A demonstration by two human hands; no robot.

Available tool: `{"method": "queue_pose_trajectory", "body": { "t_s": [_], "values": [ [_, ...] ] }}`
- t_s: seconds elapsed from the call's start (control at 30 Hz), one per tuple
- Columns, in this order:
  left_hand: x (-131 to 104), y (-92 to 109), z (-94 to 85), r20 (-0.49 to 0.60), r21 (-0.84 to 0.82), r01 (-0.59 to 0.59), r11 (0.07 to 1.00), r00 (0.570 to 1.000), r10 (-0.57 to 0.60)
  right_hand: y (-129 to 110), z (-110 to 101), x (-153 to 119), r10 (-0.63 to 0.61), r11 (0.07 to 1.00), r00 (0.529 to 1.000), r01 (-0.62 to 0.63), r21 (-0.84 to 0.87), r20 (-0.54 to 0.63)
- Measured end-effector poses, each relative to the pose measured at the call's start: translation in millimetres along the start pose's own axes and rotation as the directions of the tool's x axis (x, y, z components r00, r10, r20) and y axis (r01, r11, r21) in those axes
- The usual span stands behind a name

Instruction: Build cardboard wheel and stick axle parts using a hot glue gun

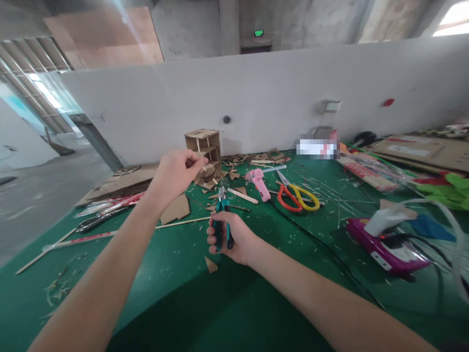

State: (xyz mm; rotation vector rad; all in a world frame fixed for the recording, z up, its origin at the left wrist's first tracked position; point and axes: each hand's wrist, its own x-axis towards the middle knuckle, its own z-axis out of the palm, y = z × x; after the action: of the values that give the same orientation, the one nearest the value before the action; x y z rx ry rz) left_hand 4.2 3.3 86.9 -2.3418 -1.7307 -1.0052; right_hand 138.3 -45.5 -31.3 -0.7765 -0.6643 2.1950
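Note:
My right hand is wrapped around the teal and black handles of diagonal cutting pliers, whose metal jaws point away from me above the green table. My left hand pinches with thumb and forefinger at what looks like a short pale wooden stick, mostly hidden by the fingers. Just behind that hand stands a small cardboard shelf model with thin stick posts. Cardboard scraps lie around its base. A cut cardboard piece rests below my left wrist.
A pink glue gun, red-and-yellow-handled scissors and a pale glue stick or rod lie beyond my right hand. A black cable crosses the table near a purple power strip. Packaged sticks lie right; cardboard sheets left.

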Motion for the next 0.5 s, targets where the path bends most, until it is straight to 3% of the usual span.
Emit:
{"method": "queue_pose_trajectory", "body": {
  "t_s": [0.1,0.17,0.2,0.27,0.3,0.33,0.37,0.43,0.5],
  "values": [
    [0.6,-1.8,-3.4,0.044,-0.018,0.044,0.999,0.998,-0.043,-4.0,0.1,-1.4,-0.091,0.949,0.990,0.054,-0.312,-0.106],
    [1.1,-3.2,-7.4,0.042,-0.037,0.083,0.996,0.996,-0.082,-9.6,-1.2,-5.6,-0.243,0.773,0.963,0.117,-0.624,-0.120],
    [1.2,-3.8,-9.9,0.029,-0.055,0.101,0.993,0.995,-0.100,-13.0,-2.8,-8.2,-0.345,0.618,0.934,0.151,-0.771,-0.094],
    [1.2,-4.8,-14.9,-0.013,-0.102,0.123,0.987,0.992,-0.125,-20.2,-8.4,-13.5,-0.570,0.213,0.821,0.163,-0.963,0.013],
    [1.1,-5.3,-17.1,-0.034,-0.125,0.129,0.984,0.990,-0.134,-23.7,-11.9,-15.6,-0.646,0.017,0.759,0.123,-0.992,0.083],
    [1.0,-5.8,-18.8,-0.049,-0.141,0.133,0.981,0.989,-0.141,-26.8,-15.3,-17.2,-0.673,-0.153,0.725,0.056,-0.987,0.145],
    [0.8,-6.3,-20.0,-0.059,-0.151,0.135,0.979,0.988,-0.146,-29.6,-18.4,-18.3,-0.659,-0.297,0.728,-0.022,-0.955,0.188],
    [0.7,-7.1,-20.6,-0.072,-0.156,0.136,0.978,0.986,-0.148,-33.7,-20.9,-20.1,-0.591,-0.514,0.779,-0.161,-0.843,0.211],
    [0.9,-7.5,-19.5,-0.079,-0.149,0.132,0.980,0.986,-0.145,-36.7,-16.2,-24.0,-0.559,-0.642,0.800,-0.252,-0.724,0.217]
  ]
}}
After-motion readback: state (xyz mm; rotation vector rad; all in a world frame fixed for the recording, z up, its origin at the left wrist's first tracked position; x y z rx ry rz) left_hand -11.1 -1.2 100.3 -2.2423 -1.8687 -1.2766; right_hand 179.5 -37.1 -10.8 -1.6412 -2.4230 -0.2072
